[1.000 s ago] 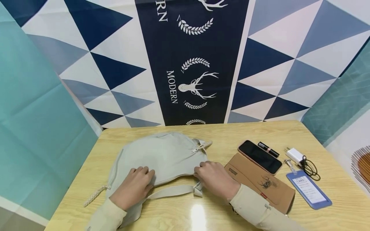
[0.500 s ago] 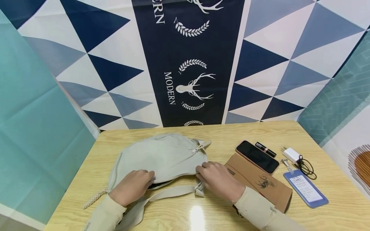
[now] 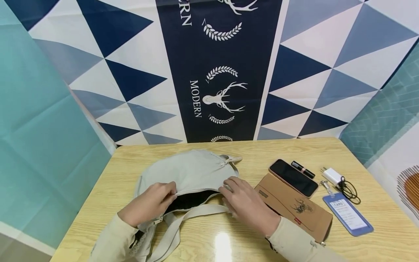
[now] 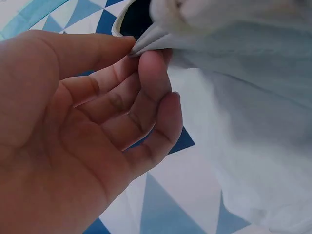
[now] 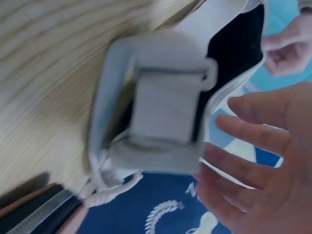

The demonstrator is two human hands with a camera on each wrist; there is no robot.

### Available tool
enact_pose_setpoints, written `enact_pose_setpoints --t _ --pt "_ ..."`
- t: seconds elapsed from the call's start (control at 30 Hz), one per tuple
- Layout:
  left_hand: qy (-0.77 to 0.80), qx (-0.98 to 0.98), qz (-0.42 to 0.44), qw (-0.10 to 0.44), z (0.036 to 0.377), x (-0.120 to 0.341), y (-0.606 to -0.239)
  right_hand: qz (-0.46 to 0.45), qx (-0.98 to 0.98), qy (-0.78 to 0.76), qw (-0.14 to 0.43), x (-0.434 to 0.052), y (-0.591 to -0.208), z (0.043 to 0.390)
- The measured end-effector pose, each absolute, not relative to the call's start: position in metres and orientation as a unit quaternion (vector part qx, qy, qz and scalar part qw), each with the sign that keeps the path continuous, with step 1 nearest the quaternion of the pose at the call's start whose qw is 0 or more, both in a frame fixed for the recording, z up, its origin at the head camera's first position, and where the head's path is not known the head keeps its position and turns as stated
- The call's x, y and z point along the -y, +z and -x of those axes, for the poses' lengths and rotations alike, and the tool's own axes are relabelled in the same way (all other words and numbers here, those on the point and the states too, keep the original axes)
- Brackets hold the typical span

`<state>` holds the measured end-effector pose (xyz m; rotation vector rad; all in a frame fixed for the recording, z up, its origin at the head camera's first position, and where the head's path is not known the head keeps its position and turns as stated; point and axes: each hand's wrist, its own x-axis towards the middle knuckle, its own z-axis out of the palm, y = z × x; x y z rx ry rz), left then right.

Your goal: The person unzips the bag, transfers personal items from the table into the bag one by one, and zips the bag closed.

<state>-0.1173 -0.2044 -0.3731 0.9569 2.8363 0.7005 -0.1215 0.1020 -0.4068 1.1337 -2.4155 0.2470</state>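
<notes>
A cloth backdrop of blue-and-white triangles with a dark deer-print band [image 3: 219, 54] rose behind a pale wood-grain table [image 3: 114, 178]. On the table's left-centre lay a light grey-green fabric bag [image 3: 186, 171], its dark mouth gaping toward the person. A long brown wallet with a printed emblem [image 3: 291, 205] lay right of it. The left hand [image 3: 148, 203] pinched the bag's rim between thumb and fingers; the right hand [image 3: 247, 203], fingers loosely extended, held nothing beside the rim's other end. Beyond the wallet lay a black-screened smartphone [image 3: 293, 177], a blue-framed card holder [image 3: 348, 214], a white plug charger [image 3: 332, 176] with black cable [image 3: 349, 191], and a slim black tube [image 3: 303, 169].
</notes>
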Motion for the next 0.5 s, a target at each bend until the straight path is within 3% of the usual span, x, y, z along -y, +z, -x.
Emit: enact_pose_setpoints --t 0.1,0.33,0.5 --pt "0.240 -0.921 -0.306 0.029 0.119 0.205 -0.373 -0.443 0.860 0.105 0.232 -0.093 -0.404 0.114" --pt "0.251 -0.918 -0.306 0.004 0.121 0.203 -0.368 -0.509 0.841 0.115 0.144 -0.055 -0.399 0.094" --pt "0.242 -0.920 -0.308 -0.016 0.122 0.201 -0.365 -0.543 0.825 0.081 0.132 -0.023 -0.404 0.092"
